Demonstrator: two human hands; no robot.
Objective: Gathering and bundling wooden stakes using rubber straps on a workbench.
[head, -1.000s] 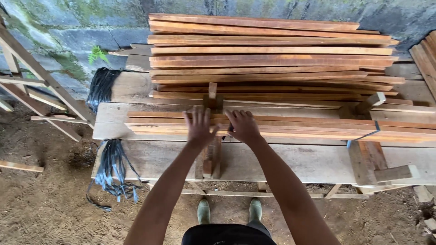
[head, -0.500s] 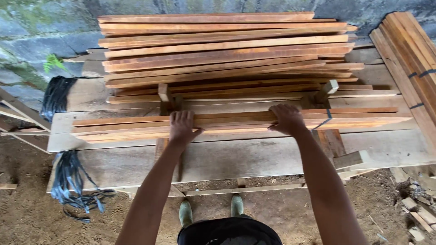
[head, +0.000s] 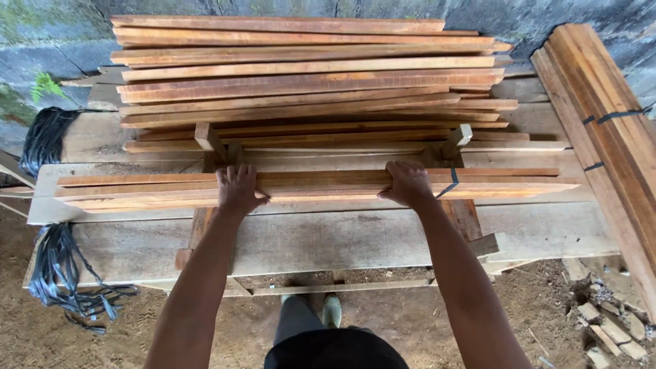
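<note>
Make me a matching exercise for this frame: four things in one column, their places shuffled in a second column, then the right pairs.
Things:
1. left hand
2. right hand
3. black straps
4. strapped bundle

Places:
A. at the far right, slanting along the bench edge
B. hanging off the bench's left end
C. on the near slats, beside a black strap
D. on the near slats, left of middle

Pairs: 1-D, 2-C, 3-B, 4-A
</note>
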